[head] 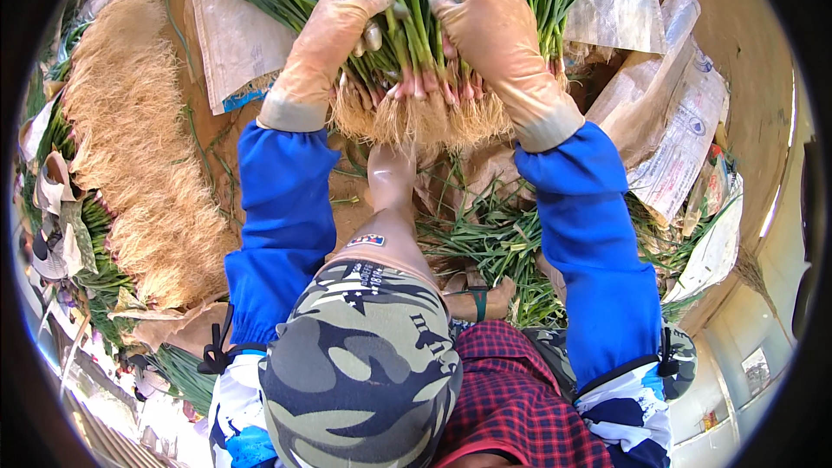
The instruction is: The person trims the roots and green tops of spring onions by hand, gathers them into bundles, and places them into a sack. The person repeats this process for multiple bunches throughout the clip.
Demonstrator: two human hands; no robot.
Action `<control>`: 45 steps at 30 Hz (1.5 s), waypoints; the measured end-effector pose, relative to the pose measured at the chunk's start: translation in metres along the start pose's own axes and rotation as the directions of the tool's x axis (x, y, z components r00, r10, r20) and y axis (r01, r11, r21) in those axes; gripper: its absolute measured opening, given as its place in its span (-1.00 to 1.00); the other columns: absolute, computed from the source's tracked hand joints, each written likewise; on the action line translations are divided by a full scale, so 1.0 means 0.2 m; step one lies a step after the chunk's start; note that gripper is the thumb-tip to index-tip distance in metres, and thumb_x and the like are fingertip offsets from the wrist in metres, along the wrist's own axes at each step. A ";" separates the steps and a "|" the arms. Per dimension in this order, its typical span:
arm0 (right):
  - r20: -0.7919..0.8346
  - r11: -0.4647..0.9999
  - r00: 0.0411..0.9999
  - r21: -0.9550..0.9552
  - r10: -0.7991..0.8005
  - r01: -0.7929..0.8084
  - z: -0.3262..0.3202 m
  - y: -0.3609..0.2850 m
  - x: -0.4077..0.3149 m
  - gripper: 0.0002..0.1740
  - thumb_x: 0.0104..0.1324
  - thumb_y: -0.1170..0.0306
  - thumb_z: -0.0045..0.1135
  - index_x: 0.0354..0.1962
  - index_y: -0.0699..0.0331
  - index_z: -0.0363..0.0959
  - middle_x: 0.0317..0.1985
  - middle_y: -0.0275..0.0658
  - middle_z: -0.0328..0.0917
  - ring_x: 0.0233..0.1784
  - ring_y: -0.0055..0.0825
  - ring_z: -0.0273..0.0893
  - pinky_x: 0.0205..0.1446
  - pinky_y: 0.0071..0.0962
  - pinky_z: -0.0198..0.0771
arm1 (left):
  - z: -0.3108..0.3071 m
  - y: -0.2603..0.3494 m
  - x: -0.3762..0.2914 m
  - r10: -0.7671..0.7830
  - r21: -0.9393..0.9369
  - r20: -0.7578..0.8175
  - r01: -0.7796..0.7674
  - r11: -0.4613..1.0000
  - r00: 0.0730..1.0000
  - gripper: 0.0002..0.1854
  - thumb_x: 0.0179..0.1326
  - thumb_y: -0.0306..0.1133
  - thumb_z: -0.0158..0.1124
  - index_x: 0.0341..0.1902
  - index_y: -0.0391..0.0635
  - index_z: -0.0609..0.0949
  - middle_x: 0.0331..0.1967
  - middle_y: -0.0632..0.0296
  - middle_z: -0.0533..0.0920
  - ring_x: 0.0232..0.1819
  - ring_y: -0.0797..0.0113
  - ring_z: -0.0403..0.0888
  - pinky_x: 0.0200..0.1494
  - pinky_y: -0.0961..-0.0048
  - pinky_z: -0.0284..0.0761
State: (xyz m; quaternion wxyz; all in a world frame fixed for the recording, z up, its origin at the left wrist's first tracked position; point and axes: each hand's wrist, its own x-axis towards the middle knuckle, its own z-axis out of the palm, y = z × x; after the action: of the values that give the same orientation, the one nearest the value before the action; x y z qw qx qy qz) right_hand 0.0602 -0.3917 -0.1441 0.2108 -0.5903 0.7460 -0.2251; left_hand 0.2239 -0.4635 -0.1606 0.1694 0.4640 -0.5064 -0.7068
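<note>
Green garlic plants with long leaves, pinkish stem bases and pale hairy roots lie at the top of the view, roots towards me. My left hand, in a thin rubber glove, is at the left of the middle stems, its thumb and fingertips bent around a few of them. My right hand, gloved alike, is just right of those stems, thumb and forefinger near one another; whether they grip a stem is hard to tell. Blue sleeves cover both forearms.
A long bank of stacked plants with tan roots lies at left. Woven plastic sacks lie at right, another sack at upper left. Loose green leaves and a sandalled foot are below. My camouflage-covered knee is in front.
</note>
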 end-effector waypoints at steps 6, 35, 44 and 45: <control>0.118 0.989 0.985 0.093 -0.124 0.113 0.10 -0.13 -0.08 -0.75 0.27 0.26 -0.09 -0.29 0.29 0.40 -0.55 -0.05 0.54 -0.44 -0.10 0.56 -0.34 -0.19 0.45 | -0.09 -0.04 -0.06 0.027 0.013 -0.108 -0.025 1.000 0.994 -0.80 0.20 -0.21 0.17 -0.28 -0.08 0.56 -0.57 0.43 0.51 -0.68 0.69 0.33 -0.66 0.71 0.18; 0.531 0.578 0.828 0.624 0.181 -0.526 0.03 0.13 -0.13 -0.60 0.21 0.45 0.08 -0.03 0.46 0.25 -0.72 -0.28 0.42 -0.81 -0.63 0.32 -0.81 -0.65 0.14 | 0.11 -0.24 0.14 0.332 0.734 -0.133 -0.132 0.666 0.934 -0.57 0.15 -0.08 0.16 -0.10 -0.23 0.54 -0.39 0.05 0.64 -0.39 0.32 0.59 -0.33 0.44 0.48; 0.518 0.638 0.836 0.586 0.179 -0.500 0.07 0.11 -0.14 -0.59 0.19 0.40 0.08 -0.04 0.46 0.29 -0.64 -0.21 0.51 -0.76 -0.59 0.41 -0.73 -0.62 0.28 | 0.18 -0.32 -0.26 0.100 -0.114 0.180 -0.080 0.990 0.979 -0.65 0.21 -0.54 0.06 0.10 -0.27 0.43 -0.12 0.25 0.55 -0.15 0.53 0.46 -0.03 0.63 0.36; 0.501 0.685 0.843 0.546 0.194 -0.482 0.08 0.11 -0.14 -0.59 0.18 0.38 0.08 -0.06 0.46 0.30 -0.62 -0.17 0.53 -0.74 -0.56 0.44 -0.69 -0.59 0.33 | 0.17 -0.32 -0.26 0.075 0.221 0.129 -0.103 0.970 0.989 -0.76 0.23 -0.49 0.06 -0.05 -0.27 0.51 -0.23 0.29 0.56 -0.24 0.56 0.44 -0.10 0.63 0.36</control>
State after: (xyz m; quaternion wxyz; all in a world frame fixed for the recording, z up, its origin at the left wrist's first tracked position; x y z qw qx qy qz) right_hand 0.0586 -0.3609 -0.1682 0.5910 -0.3598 0.6567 -0.3001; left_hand 0.2366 -0.3794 -0.1885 0.1161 0.4138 -0.6134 -0.6626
